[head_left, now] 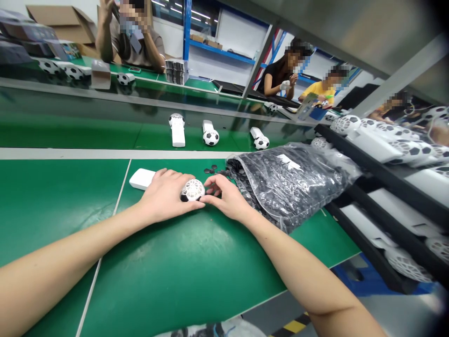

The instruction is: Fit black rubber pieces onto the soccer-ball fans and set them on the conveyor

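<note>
Green tabletop [168,276]. Near far edge, white football-headed device [141,179], fingers of left hand [166,193] clamped on it; fingers of right hand [226,199] apart, beside head [192,191]. Black patch [185,197] fitted low; upper lattice [194,186] open; far side unclear.

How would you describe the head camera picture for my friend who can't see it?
A person's left hand holds a white gadget with a round, lacy end on a green table, the right hand close beside that end. A clear plastic bag of small black pieces lies to the right. Three similar gadgets lie farther back.
</note>
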`<action>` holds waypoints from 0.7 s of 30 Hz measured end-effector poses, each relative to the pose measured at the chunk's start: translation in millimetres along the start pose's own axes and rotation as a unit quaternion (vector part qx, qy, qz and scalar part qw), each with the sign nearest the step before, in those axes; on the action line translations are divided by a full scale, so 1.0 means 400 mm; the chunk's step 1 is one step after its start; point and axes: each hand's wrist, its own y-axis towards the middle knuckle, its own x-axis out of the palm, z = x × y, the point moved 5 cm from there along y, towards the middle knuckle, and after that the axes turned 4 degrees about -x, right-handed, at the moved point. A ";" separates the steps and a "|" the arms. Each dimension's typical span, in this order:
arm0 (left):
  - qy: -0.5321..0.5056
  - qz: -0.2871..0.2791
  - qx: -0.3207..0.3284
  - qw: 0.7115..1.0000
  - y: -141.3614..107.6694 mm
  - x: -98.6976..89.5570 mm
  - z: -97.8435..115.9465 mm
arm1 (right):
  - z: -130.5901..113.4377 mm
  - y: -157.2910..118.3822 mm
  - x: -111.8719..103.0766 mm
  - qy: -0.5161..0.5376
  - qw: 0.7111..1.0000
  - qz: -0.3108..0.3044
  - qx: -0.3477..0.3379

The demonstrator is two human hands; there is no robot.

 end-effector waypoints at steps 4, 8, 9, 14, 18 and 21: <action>-0.002 0.011 0.010 1.000 -0.001 0.000 0.002 | 0.023 0.000 0.011 0.076 0.995 -0.010 0.063; -0.004 0.016 0.008 1.000 0.000 0.002 0.005 | 0.035 0.000 0.025 0.136 0.986 -0.024 0.094; -0.006 0.019 0.008 1.000 -0.001 0.003 0.005 | 0.038 0.000 0.028 0.149 0.984 -0.028 0.096; -0.020 0.033 0.019 0.999 -0.002 0.005 0.004 | 0.043 0.005 0.033 0.165 0.984 -0.015 0.067; -0.025 0.041 0.029 0.998 -0.006 0.007 0.004 | 0.042 0.005 0.035 0.147 0.987 -0.015 0.057; -0.025 0.052 0.027 0.998 -0.008 0.010 0.006 | 0.036 0.002 0.039 0.121 0.991 -0.022 0.053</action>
